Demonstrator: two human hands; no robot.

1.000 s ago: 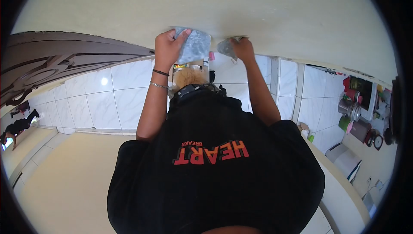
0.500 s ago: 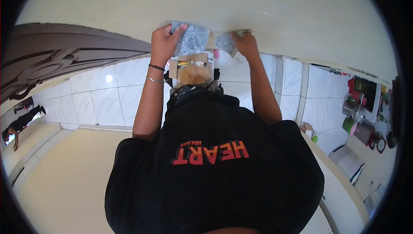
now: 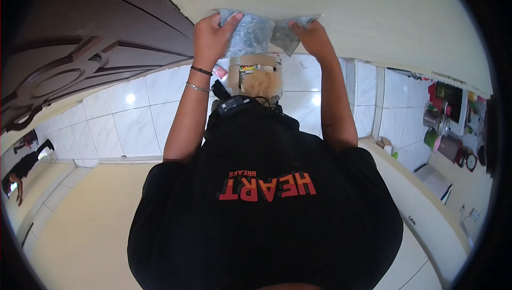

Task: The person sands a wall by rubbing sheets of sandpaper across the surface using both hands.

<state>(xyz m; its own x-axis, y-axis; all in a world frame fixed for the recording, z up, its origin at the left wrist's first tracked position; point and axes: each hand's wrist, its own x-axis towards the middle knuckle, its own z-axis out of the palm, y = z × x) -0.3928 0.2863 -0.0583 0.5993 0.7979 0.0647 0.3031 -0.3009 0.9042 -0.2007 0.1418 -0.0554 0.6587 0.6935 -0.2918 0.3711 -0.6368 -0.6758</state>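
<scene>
Against the pale wall [image 3: 384, 18], my left hand [image 3: 211, 39] pinches a broad, thin, grey mottled sheet [image 3: 249, 34], thumb on its near face. My right hand [image 3: 316, 39] is closed on a smaller grey piece [image 3: 286, 37] with an angular lower corner. The inner edges of the two pieces meet or overlap; I cannot tell whether they touch. What they are made of is unclear. Below them, close to my body, stands an open cardboard box [image 3: 234, 79] with a tan, rough-looking mass [image 3: 261, 83] and a small colourful packet [image 3: 257, 68] in it.
A carved brown wooden door [image 3: 96, 29] is on the left. White tiles [image 3: 154, 98] cover the floor. Pots and household goods [image 3: 442, 125] stand at the far right. Another person [image 3: 26, 167] shows at the far left edge.
Both hands have moved up and slightly right in view, and the gap between the two grey pieces has closed. More of the door shows, and the box appears further right.
</scene>
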